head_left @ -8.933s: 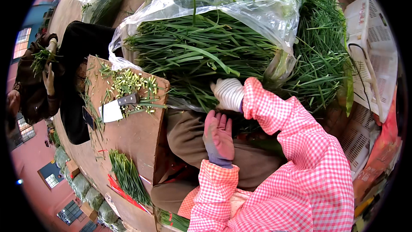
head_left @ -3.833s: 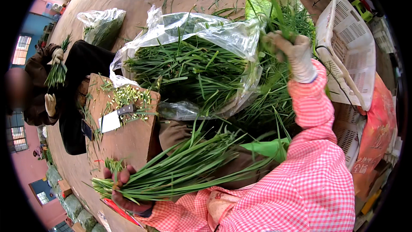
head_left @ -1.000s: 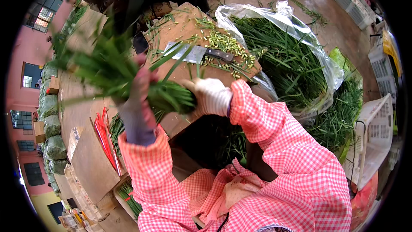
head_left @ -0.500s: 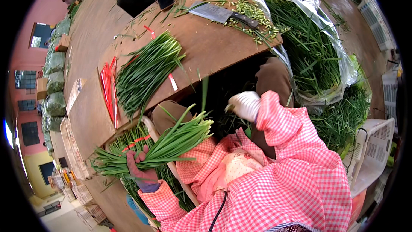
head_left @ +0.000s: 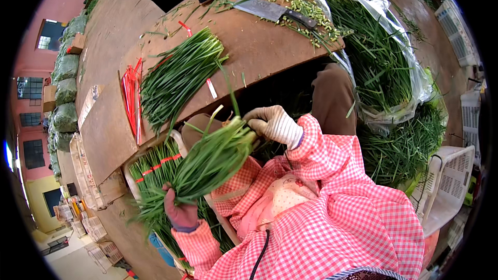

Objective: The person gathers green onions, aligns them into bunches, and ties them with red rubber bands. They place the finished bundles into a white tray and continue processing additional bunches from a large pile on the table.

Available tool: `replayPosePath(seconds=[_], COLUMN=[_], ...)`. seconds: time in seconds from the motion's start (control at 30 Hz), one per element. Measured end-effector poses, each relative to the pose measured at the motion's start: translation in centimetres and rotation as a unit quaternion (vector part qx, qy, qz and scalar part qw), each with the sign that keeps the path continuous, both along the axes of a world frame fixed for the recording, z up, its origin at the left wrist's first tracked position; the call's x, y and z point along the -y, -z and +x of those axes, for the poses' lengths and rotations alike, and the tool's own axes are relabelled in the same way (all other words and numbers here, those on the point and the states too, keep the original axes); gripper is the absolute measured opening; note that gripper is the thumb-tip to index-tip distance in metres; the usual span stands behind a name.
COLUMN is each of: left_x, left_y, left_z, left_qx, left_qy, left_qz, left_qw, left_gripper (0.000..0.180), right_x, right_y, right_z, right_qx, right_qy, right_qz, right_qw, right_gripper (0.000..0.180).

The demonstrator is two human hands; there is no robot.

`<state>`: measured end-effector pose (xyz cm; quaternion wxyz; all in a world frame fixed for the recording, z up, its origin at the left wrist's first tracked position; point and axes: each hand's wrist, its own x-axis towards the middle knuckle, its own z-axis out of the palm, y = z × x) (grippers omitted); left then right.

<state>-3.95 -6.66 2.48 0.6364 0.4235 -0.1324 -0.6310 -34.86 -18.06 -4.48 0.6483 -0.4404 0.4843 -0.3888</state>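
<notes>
A loose bunch of Chinese chives [head_left: 212, 163] lies across my lap, leaves toward the left and pale stem ends toward the right. My left hand [head_left: 180, 210], in a maroon glove, is closed round its leafy part. At the stem ends my right hand [head_left: 274, 126], in a white-striped glove, has its fingers bent and pinching at the stalks; its fingertips are partly hidden. A larger chive bunch [head_left: 181, 78] rests on the brown table [head_left: 249, 57] in front of me. Red tie strips [head_left: 130, 106] lie left of it.
A cleaver [head_left: 275, 13] lies at the table's far side beside chopped stem bits [head_left: 311, 13]. To the right stands a clear plastic bag [head_left: 417, 80] full of chives. Left of my lap, a crate [head_left: 129, 176] holds tied chives. A white crate [head_left: 451, 186] stands at far right.
My right hand has come left to the stem ends of the bunch. My left hand has moved slightly right and down, bringing the bunch along, its leaves now drooping and blurred.
</notes>
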Motion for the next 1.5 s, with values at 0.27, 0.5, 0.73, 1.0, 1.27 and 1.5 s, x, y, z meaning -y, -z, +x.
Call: replayPosePath(seconds=[0.27, 0.5, 0.73, 1.0, 1.27, 1.5], left_x=[1.5, 1.7, 2.2, 0.9, 1.3, -0.3], left_y=[1.6, 3.1, 2.9, 3.5, 4.3, 4.3], left_z=[1.7, 2.9, 2.4, 3.4, 3.6, 5.3], left_qx=[0.023, 0.082, 0.077, 0.020, -0.001, -0.019], left_qy=[-0.010, -0.066, -0.033, -0.041, -0.030, -0.043], left_qz=[0.040, 0.040, -0.032, -0.021, -0.017, -0.019], left_qw=[0.999, 0.994, 0.996, 0.999, 0.999, 0.999], left_gripper=[0.034, 0.037, 0.023, 0.024, 0.029, 0.031], right_x=[-1.5, -0.5, 0.5, -0.2, -0.5, 1.0], right_y=[5.2, 3.2, 5.6, 3.3, -0.6, 2.3], right_z=[-4.3, -3.7, 3.2, -6.1, 0.5, -8.1], right_qx=[-0.316, -0.109, -0.065, -0.303, -0.163, -0.485], right_qy=[-0.096, -0.043, 0.015, -0.035, -0.024, 0.012], right_qz=[-0.102, -0.113, -0.168, 0.014, -0.240, -0.231], right_qw=[0.938, 0.987, 0.984, 0.952, 0.956, 0.843], right_gripper=[0.024, 0.047, 0.022, 0.026, 0.029, 0.015])
